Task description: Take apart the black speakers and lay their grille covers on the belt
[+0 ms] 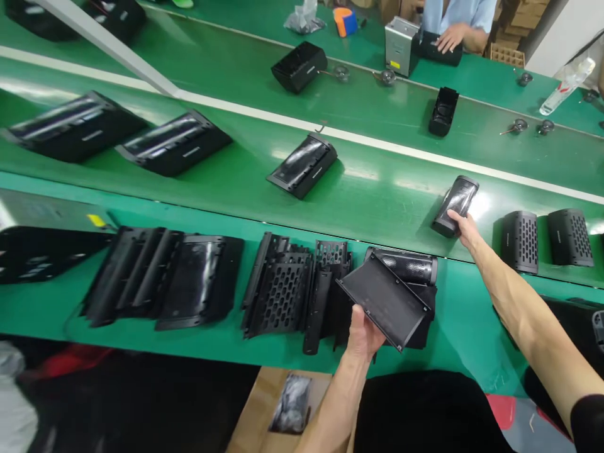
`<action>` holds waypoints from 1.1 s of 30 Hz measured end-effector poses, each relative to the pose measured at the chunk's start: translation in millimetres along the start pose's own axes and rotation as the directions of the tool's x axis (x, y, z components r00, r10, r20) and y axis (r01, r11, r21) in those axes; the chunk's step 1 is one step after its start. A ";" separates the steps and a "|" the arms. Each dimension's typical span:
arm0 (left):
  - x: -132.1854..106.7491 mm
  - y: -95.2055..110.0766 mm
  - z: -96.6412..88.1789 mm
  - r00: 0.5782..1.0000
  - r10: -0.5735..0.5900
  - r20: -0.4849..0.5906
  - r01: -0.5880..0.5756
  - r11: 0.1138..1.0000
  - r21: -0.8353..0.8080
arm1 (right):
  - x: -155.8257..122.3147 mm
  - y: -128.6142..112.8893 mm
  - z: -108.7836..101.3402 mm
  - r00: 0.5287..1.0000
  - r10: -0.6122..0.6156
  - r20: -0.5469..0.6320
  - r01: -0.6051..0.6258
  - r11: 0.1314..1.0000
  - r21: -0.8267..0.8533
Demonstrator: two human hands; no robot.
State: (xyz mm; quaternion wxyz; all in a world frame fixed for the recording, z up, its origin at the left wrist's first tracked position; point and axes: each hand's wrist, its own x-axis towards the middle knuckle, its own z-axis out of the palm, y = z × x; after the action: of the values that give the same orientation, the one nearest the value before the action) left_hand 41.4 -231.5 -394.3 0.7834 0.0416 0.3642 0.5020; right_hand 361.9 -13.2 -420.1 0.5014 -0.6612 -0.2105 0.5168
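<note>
My left hand [364, 336] grips a flat black plastic panel [384, 299] by its near edge, with the thumb on top. The panel is tilted above the green bench, partly covering a black speaker housing [406, 265] with a perforated front. Out to the right, my right hand [465, 226] is closed around the lower end of another black speaker housing [457, 202] over the green belt. Its fingers are partly hidden behind the housing. Left of the panel stand several black honeycomb grilles [285, 292] in a row.
Two slotted black housings [520, 241] sit on the belt at right. Further left on it lies a glossy black housing [304, 165]. A stack of black panels [136, 270] rests on the bench at left. Across the belt, a co-worker's hand [450, 39] touches a black part.
</note>
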 end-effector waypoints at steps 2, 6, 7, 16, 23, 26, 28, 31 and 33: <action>-2.1 0.5 2.1 1.000 -0.022 0.000 0.022 1.000 -0.015 | -3.4 -8.8 0.1 1.000 0.028 -0.004 -0.028 0.999 0.038; -4.6 5.3 20.2 0.986 -0.109 0.124 0.113 0.993 -0.032 | -48.9 -41.5 -39.1 0.999 -0.035 0.037 0.029 0.987 0.155; -5.3 7.1 26.5 0.977 -0.127 0.172 0.135 0.990 -0.034 | -69.0 -49.6 -53.7 0.994 -0.089 0.055 0.077 0.979 0.191; -6.6 -9.8 74.3 0.868 -0.160 0.469 0.196 0.980 -0.027 | -261.0 -51.1 -89.0 0.907 -0.056 0.418 0.000 0.991 0.133; -12.5 -42.6 81.2 0.847 -0.064 0.528 0.079 0.997 -0.006 | -311.7 -61.7 -75.2 0.905 -0.173 0.389 0.371 0.767 -0.523; -17.5 -50.9 87.7 0.857 0.004 0.515 -0.005 1.000 0.001 | -319.0 -58.7 -64.0 0.870 -0.265 0.416 0.486 0.601 -0.635; -18.7 -55.6 90.0 0.865 0.046 0.500 -0.050 0.999 -0.006 | -321.9 -54.3 -57.6 0.843 -0.310 0.439 0.537 0.518 -0.666; -18.4 -60.5 90.6 0.867 0.103 0.488 -0.096 0.995 -0.040 | -324.6 -47.6 -52.7 0.810 -0.324 0.489 0.586 0.426 -0.689; -18.3 -61.6 90.7 0.865 0.128 0.485 -0.115 0.992 -0.056 | -325.3 -43.6 -52.1 0.808 -0.297 0.509 0.589 0.389 -0.709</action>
State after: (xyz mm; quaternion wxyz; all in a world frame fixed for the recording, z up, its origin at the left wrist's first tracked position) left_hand 139.2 -249.6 -344.8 0.8170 0.1797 0.1454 0.5282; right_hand 296.3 -277.7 -230.0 0.1999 -0.6485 -0.6763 0.2866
